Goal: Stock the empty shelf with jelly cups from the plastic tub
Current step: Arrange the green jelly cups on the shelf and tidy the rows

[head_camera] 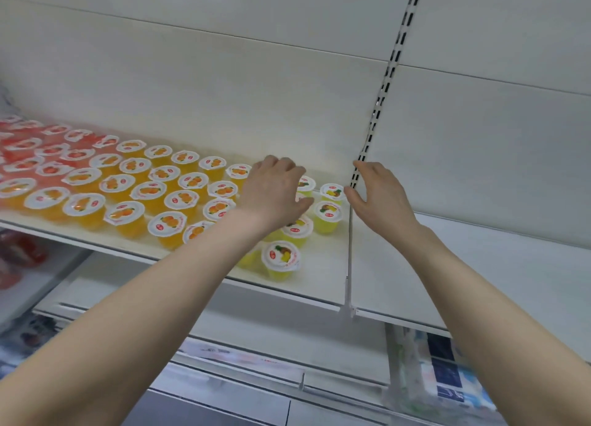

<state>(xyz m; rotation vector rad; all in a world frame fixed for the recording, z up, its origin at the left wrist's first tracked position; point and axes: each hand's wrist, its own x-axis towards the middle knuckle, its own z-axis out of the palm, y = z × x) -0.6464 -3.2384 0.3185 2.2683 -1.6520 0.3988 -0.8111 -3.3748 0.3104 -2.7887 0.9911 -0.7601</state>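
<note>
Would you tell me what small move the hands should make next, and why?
Probably press the yellow cups together toward the orange cups: they stand loosely spaced, the open right hand is beside them, and the left hand lies over them.

Single head-worn wide-angle view. Faces forward and slightly down onto shelf (323,277) from close in; front edge runs diagonally across frame.
</note>
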